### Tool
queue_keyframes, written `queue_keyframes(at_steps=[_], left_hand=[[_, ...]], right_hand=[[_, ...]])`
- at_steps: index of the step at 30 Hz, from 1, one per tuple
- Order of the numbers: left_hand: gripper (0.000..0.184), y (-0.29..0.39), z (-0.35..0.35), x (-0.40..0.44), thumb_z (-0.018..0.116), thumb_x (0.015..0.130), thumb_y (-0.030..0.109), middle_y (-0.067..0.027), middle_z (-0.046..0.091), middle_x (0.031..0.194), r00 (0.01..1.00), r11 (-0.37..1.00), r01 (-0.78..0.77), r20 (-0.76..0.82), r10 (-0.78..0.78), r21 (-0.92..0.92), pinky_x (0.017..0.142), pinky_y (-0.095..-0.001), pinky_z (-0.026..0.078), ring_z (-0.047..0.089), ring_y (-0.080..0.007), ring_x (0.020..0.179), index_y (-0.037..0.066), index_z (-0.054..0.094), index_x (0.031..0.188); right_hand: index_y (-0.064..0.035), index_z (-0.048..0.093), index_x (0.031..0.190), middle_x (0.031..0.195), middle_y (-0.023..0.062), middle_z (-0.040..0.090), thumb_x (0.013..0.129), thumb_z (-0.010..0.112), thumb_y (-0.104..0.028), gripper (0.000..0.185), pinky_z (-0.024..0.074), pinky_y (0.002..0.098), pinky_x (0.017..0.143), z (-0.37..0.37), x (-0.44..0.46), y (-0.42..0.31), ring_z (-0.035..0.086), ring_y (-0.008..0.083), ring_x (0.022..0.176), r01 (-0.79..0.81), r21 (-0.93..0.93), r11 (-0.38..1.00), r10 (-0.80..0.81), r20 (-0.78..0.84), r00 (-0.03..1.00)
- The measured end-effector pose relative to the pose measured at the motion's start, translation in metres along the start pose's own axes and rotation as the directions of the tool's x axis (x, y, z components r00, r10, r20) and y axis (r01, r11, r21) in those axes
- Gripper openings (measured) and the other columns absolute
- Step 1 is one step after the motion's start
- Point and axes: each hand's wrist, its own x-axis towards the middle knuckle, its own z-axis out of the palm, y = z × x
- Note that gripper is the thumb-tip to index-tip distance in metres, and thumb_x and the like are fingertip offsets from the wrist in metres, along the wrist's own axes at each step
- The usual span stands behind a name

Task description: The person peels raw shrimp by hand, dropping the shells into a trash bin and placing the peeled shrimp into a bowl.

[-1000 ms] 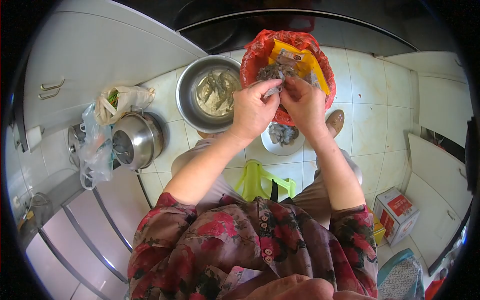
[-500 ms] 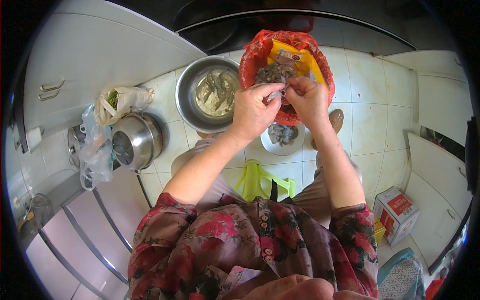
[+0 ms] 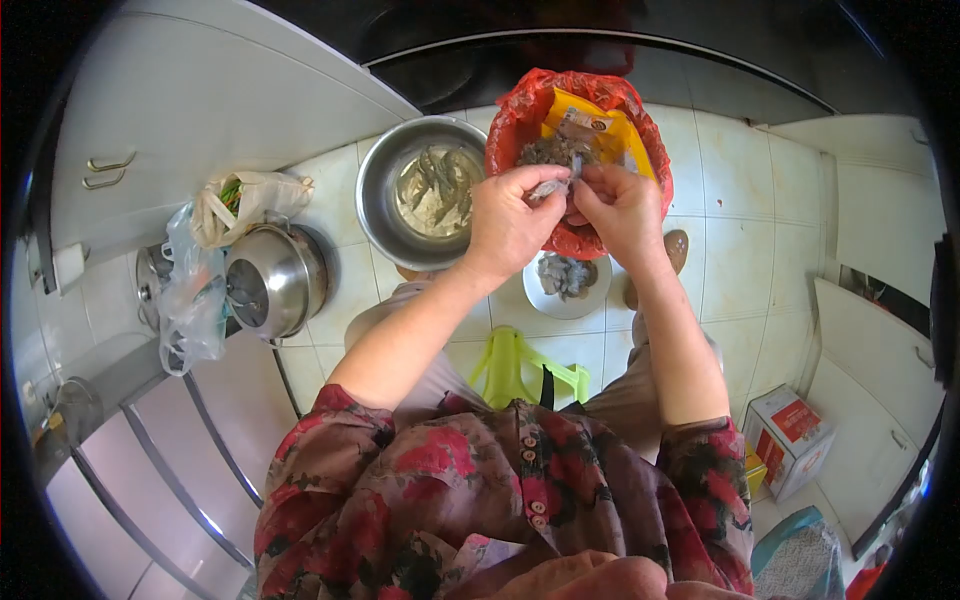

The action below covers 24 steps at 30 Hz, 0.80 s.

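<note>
Between my two hands is a greyish shrimp (image 3: 549, 188), held over a bin lined with a red plastic bag (image 3: 507, 108). My left hand (image 3: 508, 218) pinches it from the left with thumb and forefinger. My right hand (image 3: 622, 208) has its fingers closed at the shrimp's other end. Brown shrimp scraps (image 3: 548, 151) and a yellow packet (image 3: 590, 118) lie in the bin. To the left, a steel basin (image 3: 372, 205) holds several whole shrimp (image 3: 440, 178) in shallow water. Below my hands, a white plate (image 3: 540, 300) carries a heap of grey peeled shrimp (image 3: 567, 274).
A lime-green stool (image 3: 505, 372) is between my legs. At left stand a steel pot (image 3: 275, 280), a clear plastic bag (image 3: 195, 300) and a cloth bag of greens (image 3: 255, 198). A red-and-white carton (image 3: 788, 440) is at right by the white cabinets (image 3: 880, 210).
My fingers have shifted slightly on the shrimp, with my right hand's fingers closer together. The whole view has tilted a little; the basin, bin and plate stay in place.
</note>
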Motion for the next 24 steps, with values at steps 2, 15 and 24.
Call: queue_keyframes(at_steps=[2, 15, 24], left_hand=[[0.018, -0.001, 0.001, -0.001, 0.066, 0.081, 0.004, -0.0067, 0.072, 0.084, 0.999, 0.999, -0.027, -0.021, 0.027, 0.034, 0.065, -0.0226, 0.052, 0.065, -0.0068, 0.073, 0.003, 0.072, 0.098], [0.021, -0.001, -0.005, 0.001, 0.067, 0.078, 0.003, -0.0107, 0.072, 0.085, 0.999, 0.999, -0.042, 0.003, 0.042, 0.010, 0.066, -0.0240, 0.052, 0.067, -0.0115, 0.071, 0.003, 0.071, 0.098], [0.018, 0.005, -0.005, 0.002, 0.064, 0.082, 0.003, -0.0059, 0.072, 0.089, 0.996, 0.999, 0.000, 0.085, 0.005, -0.055, 0.068, -0.0227, 0.052, 0.065, -0.0075, 0.077, 0.002, 0.071, 0.098]], right_hand=[[0.0071, 0.067, 0.091, 0.074, 0.0160, 0.070, 0.080, 0.066, -0.007, 0.017, 0.0541, 0.0283, 0.062, 0.000, -0.001, 0.001, 0.070, 0.0174, 0.069, 0.021, -0.044, 0.999, -0.021, 0.001, 1.000], [0.0089, 0.064, 0.093, 0.073, 0.0100, 0.068, 0.086, 0.058, -0.001, 0.013, 0.0560, 0.0253, 0.057, -0.001, -0.001, -0.013, 0.068, 0.0141, 0.065, -0.059, 0.062, 0.996, 0.054, 0.087, 0.995], [0.0084, 0.063, 0.090, 0.073, 0.0100, 0.068, 0.086, 0.058, 0.001, 0.010, 0.0553, 0.0245, 0.057, -0.009, -0.001, -0.017, 0.068, 0.0153, 0.063, -0.105, 0.107, 0.989, 0.094, 0.104, 0.990]])
